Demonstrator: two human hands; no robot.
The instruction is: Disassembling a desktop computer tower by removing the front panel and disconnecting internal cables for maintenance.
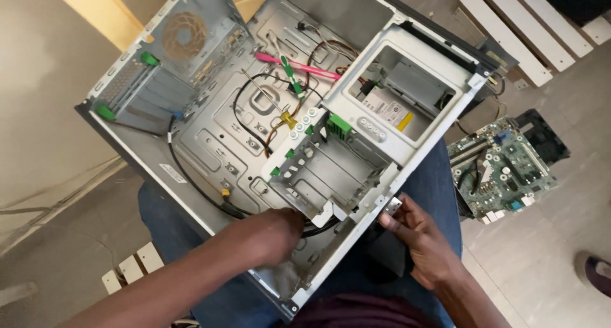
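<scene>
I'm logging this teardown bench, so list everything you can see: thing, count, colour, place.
computer case: one, grey metal, open, resting across the person's lap
drive cage: one, grey with green clips, inside the case near the front
black cable: one, curving along the case floor to the left hand
pink tool: one, lying inside the case near the top
circuit board: one, green, on the floor at right
white slats: several, on the floor, top right
shoe: one, dark, at the right edge
left hand: reaching into the case under the drive cage
right hand: at the case's outer edge, fingers on a small metal tab
</scene>
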